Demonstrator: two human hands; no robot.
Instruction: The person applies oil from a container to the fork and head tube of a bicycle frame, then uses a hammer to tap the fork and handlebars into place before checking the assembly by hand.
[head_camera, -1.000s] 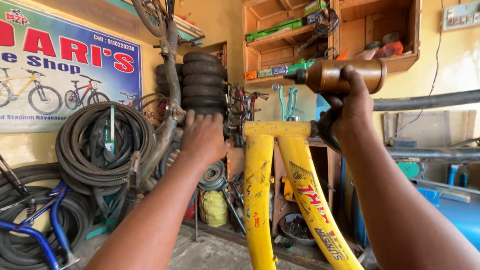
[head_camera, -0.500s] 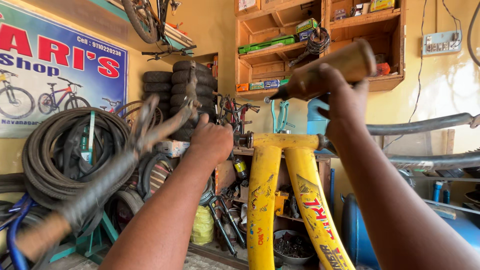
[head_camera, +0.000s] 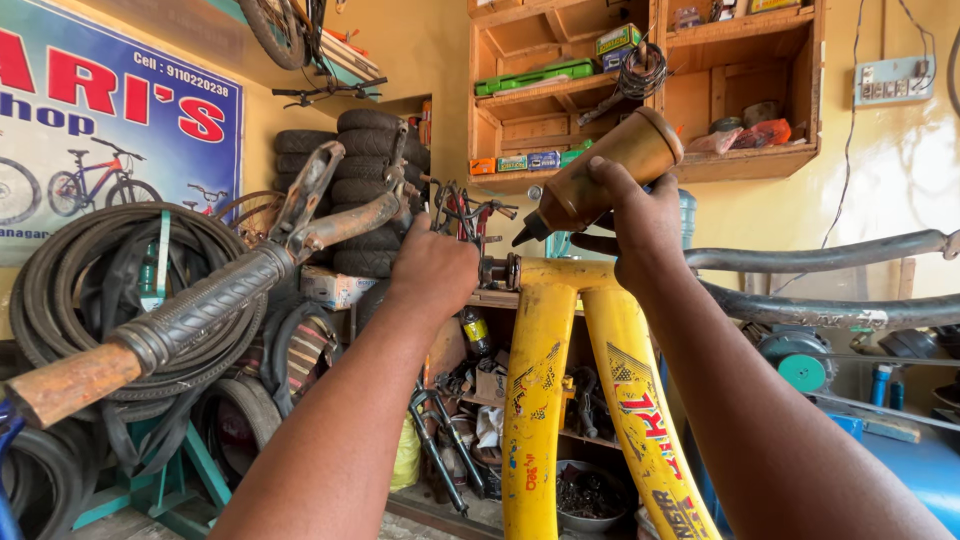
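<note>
My right hand (head_camera: 636, 228) holds a brown oil bottle (head_camera: 603, 171) tilted down to the left, its dark nozzle pointing at the metal fitting (head_camera: 500, 271) on top of a yellow bicycle frame (head_camera: 575, 385). My left hand (head_camera: 436, 268) is closed around the part where the handlebar stem meets the frame, beside that fitting. A handlebar (head_camera: 190, 315) with a ribbed black grip and a rusty end runs from my left hand toward the lower left, with a brake lever (head_camera: 305, 193) above it.
Coiled tyres and tubes (head_camera: 110, 290) hang at the left under a shop banner (head_camera: 95, 125). Stacked tyres (head_camera: 365, 180) stand behind. Wooden shelves (head_camera: 640, 90) with boxes are on the wall. Grey frame tubes (head_camera: 830, 280) cross at the right.
The handlebar has swung up and toward me on the left. My right hand has tipped the bottle so its nozzle points down at the fitting. The view has shifted right.
</note>
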